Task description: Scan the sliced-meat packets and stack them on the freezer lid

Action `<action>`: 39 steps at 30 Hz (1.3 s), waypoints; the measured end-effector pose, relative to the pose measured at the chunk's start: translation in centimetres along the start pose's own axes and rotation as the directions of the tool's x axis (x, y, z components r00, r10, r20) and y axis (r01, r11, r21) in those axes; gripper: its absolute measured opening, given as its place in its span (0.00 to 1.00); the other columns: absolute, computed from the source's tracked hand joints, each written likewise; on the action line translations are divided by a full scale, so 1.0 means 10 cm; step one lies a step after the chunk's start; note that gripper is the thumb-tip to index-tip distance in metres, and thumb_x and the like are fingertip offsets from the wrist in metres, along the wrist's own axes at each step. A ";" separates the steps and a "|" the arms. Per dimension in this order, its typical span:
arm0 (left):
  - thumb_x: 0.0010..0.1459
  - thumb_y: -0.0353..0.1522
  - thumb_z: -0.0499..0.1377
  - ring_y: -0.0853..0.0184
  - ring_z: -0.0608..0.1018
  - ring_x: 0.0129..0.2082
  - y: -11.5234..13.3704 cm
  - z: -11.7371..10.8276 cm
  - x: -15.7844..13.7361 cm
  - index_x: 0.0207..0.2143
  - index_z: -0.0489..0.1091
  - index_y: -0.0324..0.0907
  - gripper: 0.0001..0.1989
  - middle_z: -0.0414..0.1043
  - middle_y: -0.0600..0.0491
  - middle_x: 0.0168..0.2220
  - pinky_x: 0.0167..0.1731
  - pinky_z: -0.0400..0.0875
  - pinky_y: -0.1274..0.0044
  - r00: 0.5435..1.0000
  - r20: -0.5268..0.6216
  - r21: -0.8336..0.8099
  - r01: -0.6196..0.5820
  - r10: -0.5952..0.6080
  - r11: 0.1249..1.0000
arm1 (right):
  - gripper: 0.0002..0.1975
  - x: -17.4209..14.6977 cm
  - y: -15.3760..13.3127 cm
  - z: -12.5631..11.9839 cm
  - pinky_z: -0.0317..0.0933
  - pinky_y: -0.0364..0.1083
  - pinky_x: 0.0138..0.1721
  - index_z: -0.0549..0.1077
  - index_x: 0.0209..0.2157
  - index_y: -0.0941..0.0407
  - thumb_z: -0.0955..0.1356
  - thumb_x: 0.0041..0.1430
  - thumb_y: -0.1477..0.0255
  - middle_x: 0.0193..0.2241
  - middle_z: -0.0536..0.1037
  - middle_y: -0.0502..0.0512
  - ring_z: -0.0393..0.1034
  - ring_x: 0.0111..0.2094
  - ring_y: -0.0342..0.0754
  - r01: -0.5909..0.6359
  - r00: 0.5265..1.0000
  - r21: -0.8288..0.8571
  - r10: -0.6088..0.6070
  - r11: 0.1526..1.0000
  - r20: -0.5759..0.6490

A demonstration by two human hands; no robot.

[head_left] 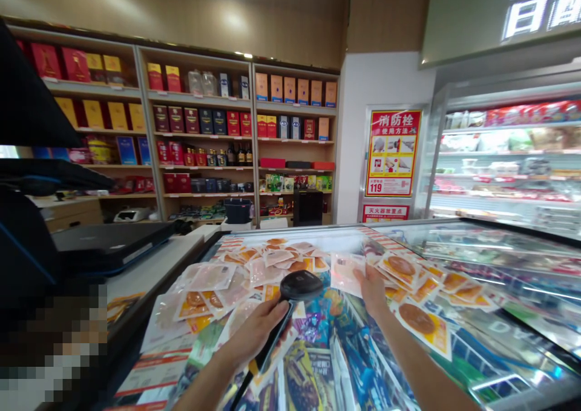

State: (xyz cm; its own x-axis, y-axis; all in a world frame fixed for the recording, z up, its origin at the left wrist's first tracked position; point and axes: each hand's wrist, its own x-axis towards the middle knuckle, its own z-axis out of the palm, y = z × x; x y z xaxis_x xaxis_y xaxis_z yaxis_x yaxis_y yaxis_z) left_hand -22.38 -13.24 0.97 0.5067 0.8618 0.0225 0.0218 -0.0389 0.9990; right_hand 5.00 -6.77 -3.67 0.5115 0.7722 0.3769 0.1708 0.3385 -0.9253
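Observation:
A black handheld barcode scanner [301, 285] is gripped by its handle in my left hand [256, 331], its head tilted toward the right. My right hand [374, 291] pinches the edge of a flat white plastic packet [344, 274], whose face with a small printed label is turned toward me. Scanner head and packet are a short way apart. Left of the scanner lies a spread pile of similar flat packets [213, 276], some white side up, some showing orange prints. To the right, more packets [399, 267] with round brown food pictures overlap on the glass.
The packets lie on a chest freezer's glass top [331, 241], with colourful bags [308, 374] visible beneath. A black device [118, 244] stands on the counter at left. Behind are shelves of boxes [200, 120], a red fire hydrant sign [391, 154] and a lit refrigerated display [508, 157].

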 end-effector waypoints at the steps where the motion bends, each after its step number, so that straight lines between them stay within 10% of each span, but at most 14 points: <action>1: 0.49 0.46 0.50 0.76 0.65 0.16 0.01 0.01 -0.01 0.26 0.61 0.39 0.18 0.63 0.57 0.19 0.17 0.56 0.82 1.000 0.000 0.002 -0.007 0.007 1.000 | 0.18 0.00 0.01 0.00 0.61 0.45 0.29 0.69 0.36 0.61 0.63 0.41 0.67 0.29 0.75 0.55 0.67 0.28 0.48 -0.004 1.000 0.008 0.004 1.000 -0.002; 18: 0.47 0.46 0.51 0.75 0.65 0.16 0.08 0.06 -0.05 0.25 0.61 0.39 0.18 0.62 0.58 0.17 0.17 0.57 0.82 0.995 -0.091 0.030 -0.040 0.042 0.999 | 0.19 -0.05 -0.09 -0.06 0.59 0.48 0.37 0.70 0.38 0.61 0.59 0.46 0.65 0.32 0.75 0.58 0.67 0.34 0.52 0.190 0.973 -0.353 -0.223 0.916 -0.056; 23: 0.46 0.47 0.52 0.77 0.64 0.15 0.01 -0.07 -0.06 0.22 0.60 0.39 0.19 0.61 0.59 0.17 0.17 0.57 0.83 0.975 -0.223 0.012 -0.016 0.018 1.000 | 0.18 -0.08 -0.17 -0.27 0.56 0.49 0.44 0.71 0.39 0.58 0.56 0.51 0.73 0.37 0.75 0.57 0.66 0.41 0.50 0.468 0.865 -0.604 -0.476 0.645 0.161; 26: 0.45 0.47 0.52 0.76 0.65 0.16 0.02 -0.15 -0.11 0.23 0.62 0.38 0.19 0.63 0.58 0.17 0.18 0.57 0.83 0.961 -0.276 0.011 0.009 -0.005 1.000 | 0.20 -0.15 -0.18 -0.39 0.54 0.47 0.45 0.71 0.39 0.55 0.55 0.49 0.80 0.39 0.74 0.55 0.65 0.42 0.47 0.587 0.800 -0.694 -0.428 0.417 0.420; 34: 0.43 0.49 0.53 0.76 0.64 0.15 -0.03 -0.33 -0.20 0.22 0.62 0.38 0.21 0.63 0.58 0.16 0.16 0.55 0.83 0.946 -0.321 -0.001 -0.035 0.033 0.999 | 0.19 -0.30 -0.15 -0.42 0.53 0.49 0.38 0.71 0.38 0.56 0.55 0.48 0.82 0.39 0.72 0.59 0.63 0.41 0.53 0.464 0.883 -0.883 -0.116 0.067 0.455; 39: 0.42 0.48 0.54 0.76 0.64 0.15 -0.01 -0.33 -0.24 0.21 0.62 0.38 0.20 0.64 0.58 0.16 0.16 0.56 0.82 0.936 -0.351 -0.029 -0.010 0.000 1.000 | 0.14 -0.32 -0.19 -0.24 0.51 0.53 0.39 0.71 0.36 0.58 0.60 0.47 0.73 0.42 0.69 0.64 0.60 0.44 0.58 0.402 0.913 -0.915 -0.102 0.041 0.396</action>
State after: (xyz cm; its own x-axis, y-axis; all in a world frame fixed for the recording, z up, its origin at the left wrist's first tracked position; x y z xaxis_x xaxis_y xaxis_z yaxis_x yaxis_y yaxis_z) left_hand -26.48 -13.67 0.90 0.1717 0.9846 0.0342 -0.0086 -0.0332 0.9994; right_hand 5.00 -11.18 -3.20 0.1159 0.8830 0.4549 0.9828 -0.1681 0.0761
